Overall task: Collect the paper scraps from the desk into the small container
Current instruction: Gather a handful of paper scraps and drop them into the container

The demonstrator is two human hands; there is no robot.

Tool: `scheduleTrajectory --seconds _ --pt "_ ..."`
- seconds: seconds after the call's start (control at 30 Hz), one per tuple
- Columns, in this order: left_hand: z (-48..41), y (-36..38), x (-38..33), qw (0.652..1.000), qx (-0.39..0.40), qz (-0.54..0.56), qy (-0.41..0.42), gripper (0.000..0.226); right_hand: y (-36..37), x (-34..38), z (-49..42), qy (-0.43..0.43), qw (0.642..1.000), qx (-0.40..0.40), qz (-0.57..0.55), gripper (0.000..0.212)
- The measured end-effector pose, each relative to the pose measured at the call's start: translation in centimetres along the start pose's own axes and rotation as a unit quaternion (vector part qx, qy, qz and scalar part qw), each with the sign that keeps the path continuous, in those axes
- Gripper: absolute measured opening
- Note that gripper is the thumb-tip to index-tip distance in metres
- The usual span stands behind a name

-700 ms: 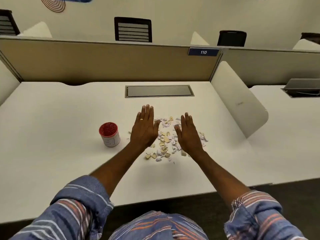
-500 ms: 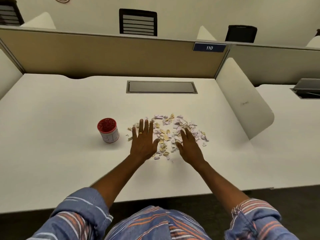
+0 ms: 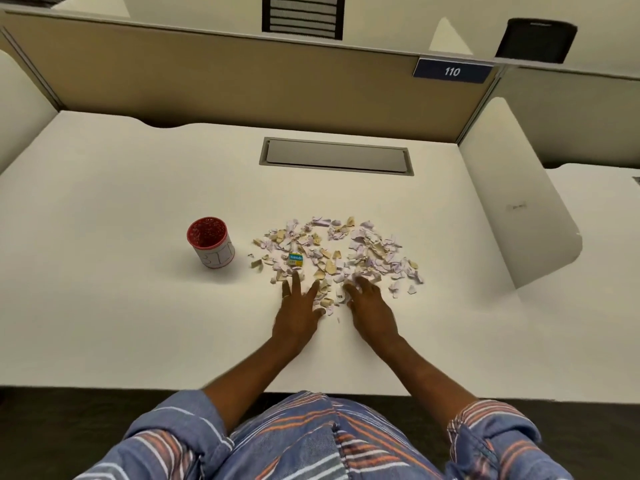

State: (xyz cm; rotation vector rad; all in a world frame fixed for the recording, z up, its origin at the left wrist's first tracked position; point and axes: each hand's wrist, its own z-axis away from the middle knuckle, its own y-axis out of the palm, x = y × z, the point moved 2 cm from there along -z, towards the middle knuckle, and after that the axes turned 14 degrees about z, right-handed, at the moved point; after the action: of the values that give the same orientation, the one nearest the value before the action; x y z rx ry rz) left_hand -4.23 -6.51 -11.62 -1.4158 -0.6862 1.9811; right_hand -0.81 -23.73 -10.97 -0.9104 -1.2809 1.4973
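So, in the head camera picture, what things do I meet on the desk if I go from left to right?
Red container → small blue-labelled item among the scraps → pile of paper scraps → white side divider.

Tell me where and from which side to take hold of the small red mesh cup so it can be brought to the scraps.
Take the small red mesh cup around its white paper-wrapped lower wall, from its right side with the left hand. It stands upright and round, apart from the torn paper scraps, so a side grip keeps its mouth open.
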Motion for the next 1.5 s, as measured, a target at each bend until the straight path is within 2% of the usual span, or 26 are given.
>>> scheduleTrajectory --seconds 0.1,0.2,0.33,0.4,0.5,0.67,0.83,0.97,1.07,1.17,1.27,1.33,1.4,1.5 --pt "-0.2 0.4 -0.2 0.999 -0.017 -0.028 0.018 0.062 -0.1 0.0 -0.5 -0.014 1.0 -0.011 0.014 0.047" --pt "-0.5 0.3 -0.1 0.996 -0.02 -0.07 0.057 0.06 -0.2 0.1 -0.8 -0.038 0.999 0.002 0.017 0.055" --pt "-1.4 0.4 -0.4 0.996 -0.012 -0.055 0.064 0.065 0.1 -0.5 -0.9 -0.082 0.995 0.044 0.02 0.072" --pt "-1.9 0.5 -0.8 0.991 -0.004 -0.108 0.078 0.07 0.1 -0.9 -0.8 -0.098 0.993 0.058 0.027 0.078" --pt "-2.5 0.6 -1.1 0.971 0.029 -0.206 0.115 0.066 0.2 -1.4 -0.9 -0.12 0.991 0.048 0.037 0.07" --pt "-2.4 -0.3 -1.1 0.959 0.043 -0.233 0.157 0.052 0.2 -2.4 -1.3 -0.136 0.99 -0.023 0.029 0.045" --pt "-2.6 -1.2 -0.9 0.971 0.028 -0.189 0.141 0.036 0.1 -3.2 -2.3 -0.149 0.987 -0.06 0.002 0.039" --pt "-3.1 -1.0 -0.2 0.984 -0.016 -0.115 0.134 0.025 -0.4 -3.4 -2.7 -0.139 0.984 -0.096 -0.057 0.028" --pt "-3.2 -1.2 0.3 0.99 -0.049 0.006 0.129 0.023 -1.0 -3.3 -3.0 -0.083 0.983 -0.11 -0.123 0.025" --pt "-3.1 -2.1 0.0 0.98 -0.109 0.134 0.102 0.017 -1.9 -3.1 -3.0 -0.018 0.97 -0.125 -0.206 0.023" --pt "-2.8 -3.3 0.0 0.96 -0.139 0.236 0.063 0.015 -2.4 -2.8 -2.9 0.027 0.942 -0.116 -0.314 0.016" --pt "-2.6 -4.4 0.1 0.944 -0.156 0.286 0.055 0.014 -2.3 -2.7 -3.1 0.096 0.904 -0.084 -0.409 0.015" --pt "-2.4 -5.8 0.1 0.928 -0.167 0.327 0.057 0.014 -1.7 -2.7 -3.2 0.176 0.835 -0.03 -0.521 0.02" --pt "-2.0 -8.4 -0.2 0.908 -0.197 0.36 0.085 0.012 -1.0 -2.4 -3.0 0.233 0.687 0.04 -0.687 0.025"
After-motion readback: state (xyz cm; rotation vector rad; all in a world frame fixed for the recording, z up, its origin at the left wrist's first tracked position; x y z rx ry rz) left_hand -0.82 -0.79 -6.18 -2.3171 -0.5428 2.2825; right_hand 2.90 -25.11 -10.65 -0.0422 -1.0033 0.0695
